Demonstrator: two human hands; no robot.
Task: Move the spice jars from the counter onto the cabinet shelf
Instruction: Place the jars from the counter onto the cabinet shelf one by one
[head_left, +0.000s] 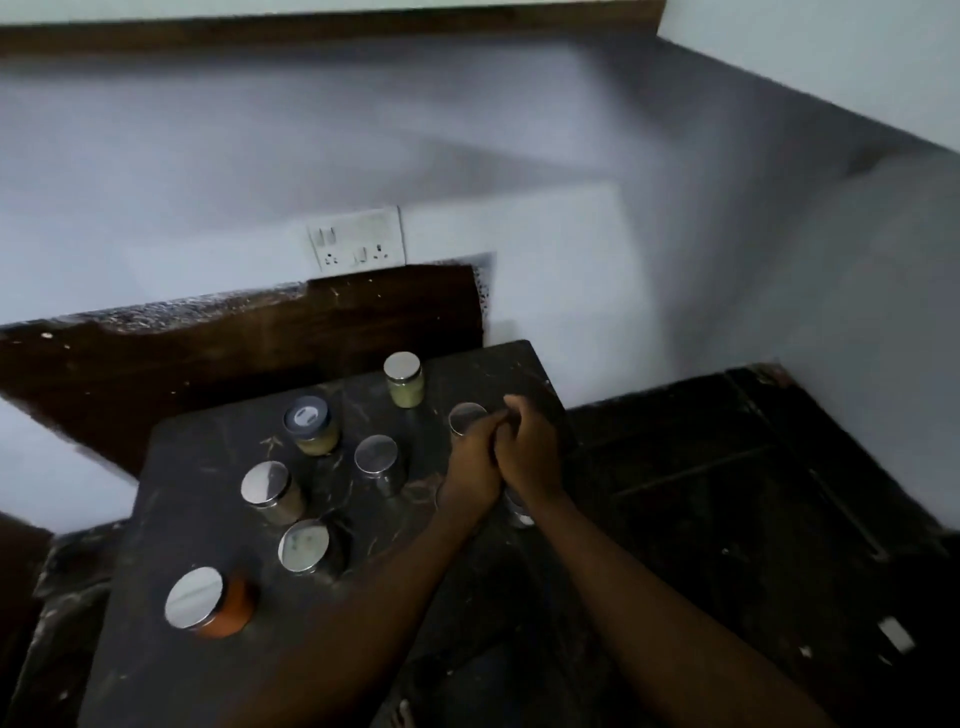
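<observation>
At the lower left of the frame an orange-filled jar (210, 603) with a mirror lid is seen on the dark tabletop (171, 675). To its right, a steel-lidded jar (305, 546), another steel-lidded jar (270, 491) above it, and a yellow-filled jar with a dark lid (313, 425) are ranged up the middle. Further right a clear jar (377, 462) and, near the top edge of the tabletop, a pale green jar (404, 379) are found. All are upright and apart from one another. Right of centre the left hand (470, 467) and right hand (530, 452) are pressed against each other, their fingers curled together, just beside a silver-lidded jar (466, 418); whether that jar is touched cannot be told. Another jar (519, 512) is partly hidden under the right wrist. No jar is seen to be held, and no cabinet shelf is in view. The step in hand is judged to be the first pick-up: the hands would best be parted, one jar gripped around its glass body rather than its lid, and lifted straight up so that its neighbours are not knocked.
</observation>
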